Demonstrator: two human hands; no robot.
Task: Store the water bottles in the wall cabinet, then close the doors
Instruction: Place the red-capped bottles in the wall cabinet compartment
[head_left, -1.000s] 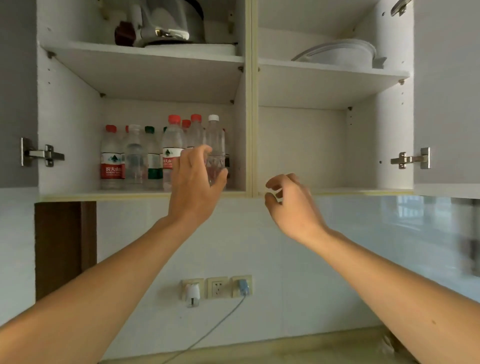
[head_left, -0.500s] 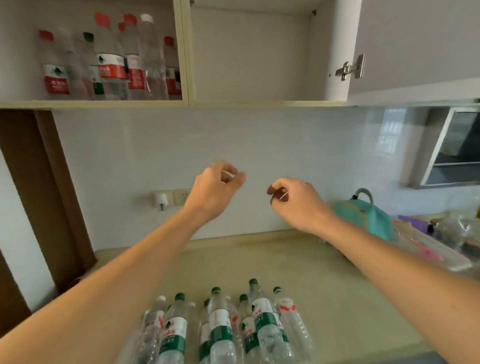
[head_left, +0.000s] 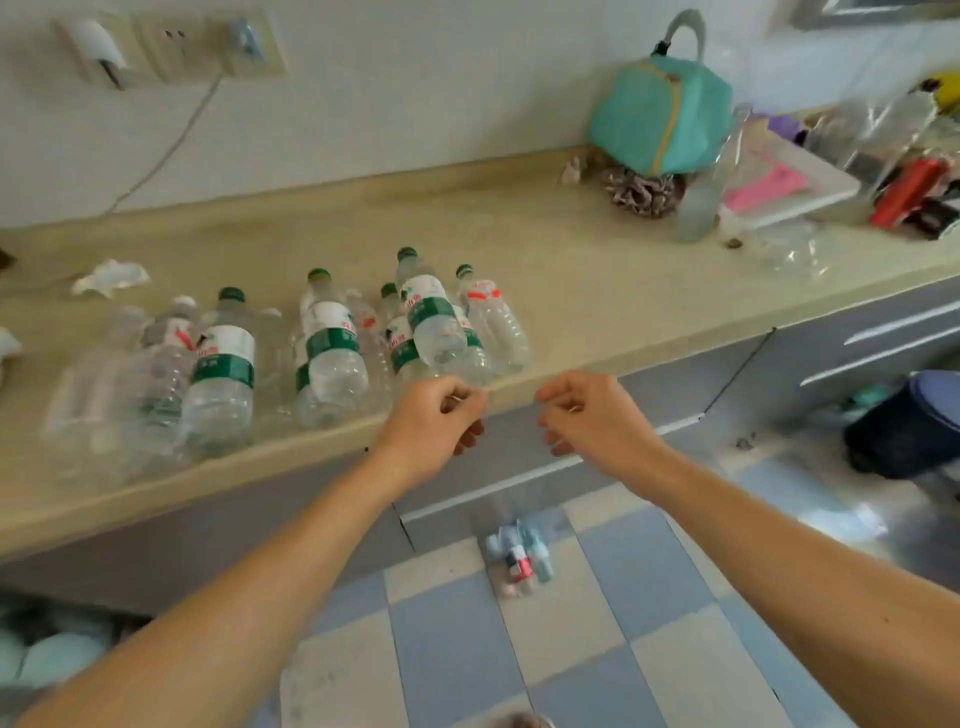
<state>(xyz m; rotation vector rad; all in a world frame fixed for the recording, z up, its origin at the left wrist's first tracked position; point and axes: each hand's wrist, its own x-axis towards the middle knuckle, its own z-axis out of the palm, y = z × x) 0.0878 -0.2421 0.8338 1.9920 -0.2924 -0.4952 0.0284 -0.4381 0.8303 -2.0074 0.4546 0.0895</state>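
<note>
While both arms reach down toward the front edge of the beige stone table (head_left: 597, 270), the step in hand seems to be fetching the next bottles for the wall cabinet, which is out of view. The left hand (head_left: 434, 431) hangs just before the table edge with its fingers loosely curled and its grip holds nothing. The right hand (head_left: 587, 423) is beside it, a little apart, also loosely curled and empty.

The clear plastic water bottles with green and red labels (head_left: 332, 343) stand in a loose group on the table, near its front edge and to the left of the hands; the nearest ones are just beyond the left hand. A teal fabric bag with a handle (head_left: 657, 111) sits well apart at the back right.

Next, I judge, each hand must open wider, close around one bottle body and lift it up. The bottles stand close together, so a careless reach could knock over a neighbour.
</note>
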